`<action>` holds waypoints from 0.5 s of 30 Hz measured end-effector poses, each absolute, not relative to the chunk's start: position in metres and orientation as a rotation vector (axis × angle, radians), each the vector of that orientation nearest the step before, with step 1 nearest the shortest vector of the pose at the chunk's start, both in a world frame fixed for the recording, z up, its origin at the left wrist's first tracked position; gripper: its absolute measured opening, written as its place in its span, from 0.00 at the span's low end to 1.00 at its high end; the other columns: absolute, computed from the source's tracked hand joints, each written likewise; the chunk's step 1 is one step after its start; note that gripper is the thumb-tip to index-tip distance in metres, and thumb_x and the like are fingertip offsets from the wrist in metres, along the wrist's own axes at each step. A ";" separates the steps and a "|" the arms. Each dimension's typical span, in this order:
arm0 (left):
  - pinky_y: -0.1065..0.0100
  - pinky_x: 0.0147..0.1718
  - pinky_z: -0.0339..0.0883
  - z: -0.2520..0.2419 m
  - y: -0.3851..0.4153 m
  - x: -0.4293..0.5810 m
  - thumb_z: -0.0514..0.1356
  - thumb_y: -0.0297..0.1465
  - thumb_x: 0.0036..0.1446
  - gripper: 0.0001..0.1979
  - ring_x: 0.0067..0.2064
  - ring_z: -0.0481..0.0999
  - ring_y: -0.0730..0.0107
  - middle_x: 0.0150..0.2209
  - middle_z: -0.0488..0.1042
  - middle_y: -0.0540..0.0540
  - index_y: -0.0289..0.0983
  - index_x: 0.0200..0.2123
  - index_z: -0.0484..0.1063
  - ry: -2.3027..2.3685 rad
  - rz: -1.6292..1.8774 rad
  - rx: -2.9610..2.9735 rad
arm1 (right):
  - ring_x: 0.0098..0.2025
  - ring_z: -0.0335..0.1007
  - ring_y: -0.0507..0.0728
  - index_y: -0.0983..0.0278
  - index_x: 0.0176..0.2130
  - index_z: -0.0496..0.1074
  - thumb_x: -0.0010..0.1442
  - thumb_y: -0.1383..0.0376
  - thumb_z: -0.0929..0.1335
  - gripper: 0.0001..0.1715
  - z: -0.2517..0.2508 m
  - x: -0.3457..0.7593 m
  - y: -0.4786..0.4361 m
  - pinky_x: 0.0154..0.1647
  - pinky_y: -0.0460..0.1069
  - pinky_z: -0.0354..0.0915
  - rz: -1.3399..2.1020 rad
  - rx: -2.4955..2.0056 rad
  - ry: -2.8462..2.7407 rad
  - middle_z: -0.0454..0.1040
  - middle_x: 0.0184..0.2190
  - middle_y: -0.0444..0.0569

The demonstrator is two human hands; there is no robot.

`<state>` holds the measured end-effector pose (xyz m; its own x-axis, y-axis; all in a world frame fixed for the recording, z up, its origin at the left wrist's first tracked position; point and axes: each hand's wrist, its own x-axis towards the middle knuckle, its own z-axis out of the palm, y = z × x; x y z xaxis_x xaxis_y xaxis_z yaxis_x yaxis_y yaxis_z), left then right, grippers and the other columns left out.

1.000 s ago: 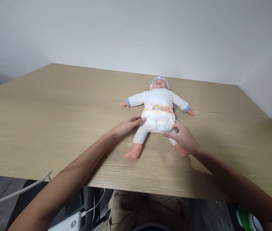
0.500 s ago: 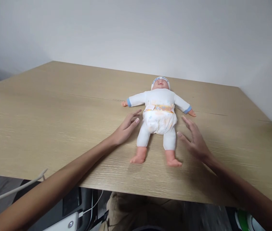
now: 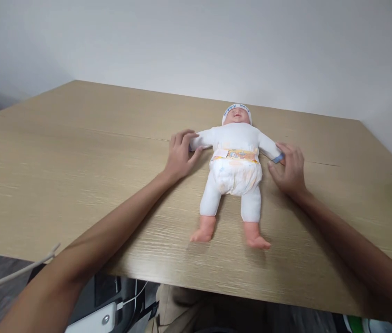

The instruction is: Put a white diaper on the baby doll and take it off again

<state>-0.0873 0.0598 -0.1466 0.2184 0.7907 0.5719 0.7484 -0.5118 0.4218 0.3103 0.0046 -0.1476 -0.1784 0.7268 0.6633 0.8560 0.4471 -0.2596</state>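
Observation:
A baby doll [image 3: 235, 136] lies on its back on the wooden table [image 3: 77, 185], head away from me and feet towards me. It has a white suit with blue cuffs, a lettered headband and a white diaper [image 3: 237, 178] with a patterned orange waistband. My left hand [image 3: 181, 155] is curled about the end of the doll's arm on the left, hiding the doll's hand and most of the cuff. On the other side, my right hand [image 3: 291, 169] has its fingers and thumb around the doll's other cuff and hand, partly covering them.
A pale wall [image 3: 196, 51] rises behind the table. Below the near edge, at left, are a white device [image 3: 93, 319] with a cable and a dark seat or bag. A green-and-white object [image 3: 355, 323] shows at the lower right.
Both my hands have moved up from beside the doll's hips and legs to the ends of its arms, and have closed around them. The view has shifted slightly.

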 end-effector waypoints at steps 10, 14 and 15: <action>0.45 0.62 0.67 -0.151 0.109 -0.091 0.55 0.65 0.68 0.39 0.59 0.76 0.37 0.53 0.80 0.30 0.35 0.55 0.78 1.794 0.819 2.411 | 0.55 0.78 0.73 0.63 0.63 0.76 0.74 0.41 0.64 0.35 -0.160 0.311 0.058 0.61 0.67 0.72 -0.079 -1.452 -1.979 0.83 0.55 0.63; 0.49 0.57 0.71 -0.147 0.096 -0.072 0.59 0.65 0.63 0.37 0.53 0.80 0.38 0.47 0.83 0.32 0.36 0.48 0.80 1.818 0.794 2.156 | 0.54 0.79 0.72 0.61 0.57 0.78 0.72 0.43 0.66 0.31 -0.152 0.282 0.046 0.57 0.64 0.75 0.105 -1.495 -1.792 0.84 0.53 0.61; 0.50 0.55 0.72 -0.143 0.087 -0.064 0.60 0.64 0.62 0.36 0.53 0.80 0.39 0.47 0.84 0.32 0.37 0.48 0.80 1.793 0.818 2.040 | 0.54 0.80 0.71 0.61 0.57 0.78 0.71 0.44 0.66 0.29 -0.149 0.273 0.043 0.56 0.64 0.75 0.160 -1.509 -1.744 0.84 0.53 0.61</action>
<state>-0.0643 0.0875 -0.1432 0.0572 0.9749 0.2151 0.8016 -0.1732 0.5722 0.2733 0.0425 -0.1491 0.0390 0.8758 0.4811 0.7735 0.2783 -0.5694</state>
